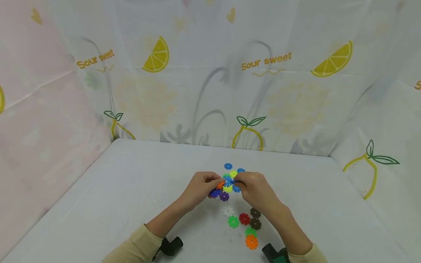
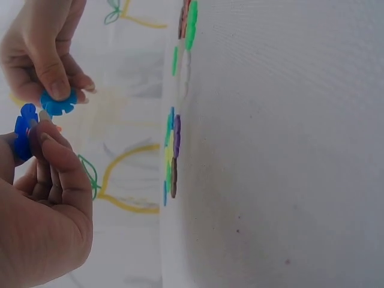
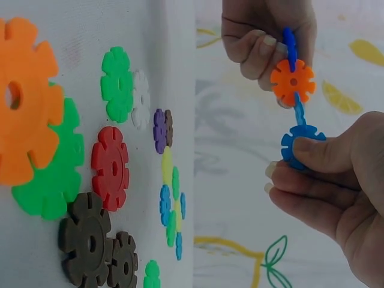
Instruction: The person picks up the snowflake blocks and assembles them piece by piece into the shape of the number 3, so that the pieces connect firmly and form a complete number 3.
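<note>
right wrist: my left hand (image 3: 263,33) and right hand (image 3: 345,192) pinch linked blue-and-orange notched plastic discs (image 3: 305,78); multicoloured discs (image 3: 107,168) lie unused.

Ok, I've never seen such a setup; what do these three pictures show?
There's no robot, just a person's bare left hand and right hand. The wide picture comes from a camera on the head, looking forward and down; the other two come from cameras on each wrist. On the white table lie loose notched discs in many colours, including red, green, brown and white. Between the hands is a chain of joined discs, one orange: the left hand holds its dark blue part, and the right hand has a lighter blue disc in its grip.
</note>
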A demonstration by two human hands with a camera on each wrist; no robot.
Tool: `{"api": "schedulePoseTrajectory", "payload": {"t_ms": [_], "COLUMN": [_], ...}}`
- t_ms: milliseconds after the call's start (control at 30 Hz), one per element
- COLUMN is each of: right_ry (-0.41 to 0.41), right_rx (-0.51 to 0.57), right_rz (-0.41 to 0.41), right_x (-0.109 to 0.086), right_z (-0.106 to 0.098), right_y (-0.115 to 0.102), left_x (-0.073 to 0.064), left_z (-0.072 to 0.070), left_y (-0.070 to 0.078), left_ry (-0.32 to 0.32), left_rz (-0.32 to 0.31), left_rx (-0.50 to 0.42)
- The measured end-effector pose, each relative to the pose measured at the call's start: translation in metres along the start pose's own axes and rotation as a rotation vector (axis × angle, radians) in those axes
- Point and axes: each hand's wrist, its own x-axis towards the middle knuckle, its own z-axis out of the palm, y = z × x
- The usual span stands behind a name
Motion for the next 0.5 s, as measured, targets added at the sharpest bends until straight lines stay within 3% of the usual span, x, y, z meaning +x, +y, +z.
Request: {"api": "schedulePoseTrajectory", "payload": {"t_ms": [500], "right_ry": [0.072], "right_rx": [-0.052], "right_rz": [-0.032], "right_x": [-0.0012], "right_z": [0.0032], "right_y": [-0.0075], "left_x": [-0.0011], "left_z": [0.0031], "left_y": [0.0014], "left_ry": [0.044], "left_rz": [0.037], "left_rx": [0.063]}}
